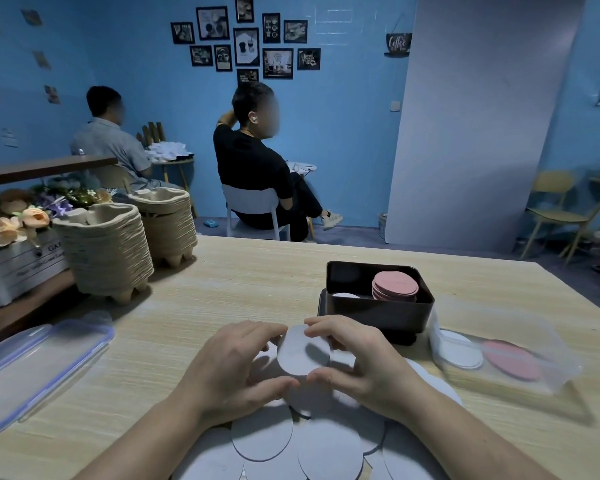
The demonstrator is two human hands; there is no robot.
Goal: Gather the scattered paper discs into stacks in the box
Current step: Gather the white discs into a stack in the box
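Between both hands I hold a small stack of white paper discs (302, 353) just above the table. My left hand (236, 365) grips its left edge with fingers and thumb, and my right hand (357, 362) grips the right edge. Several more white discs (329, 452) lie scattered on the table below my wrists. Beyond my right hand stands the dark box (378, 308); it holds a pink disc stack (395, 284) on the right and a white disc (345, 295) low on the left.
A clear plastic container (548, 372) at right holds a white disc and a pink disc. A clear lid with blue clips (39, 368) lies at left. Two stacks of pulp cup trays (108, 251) and a flower box stand at back left. Two people sit beyond the table.
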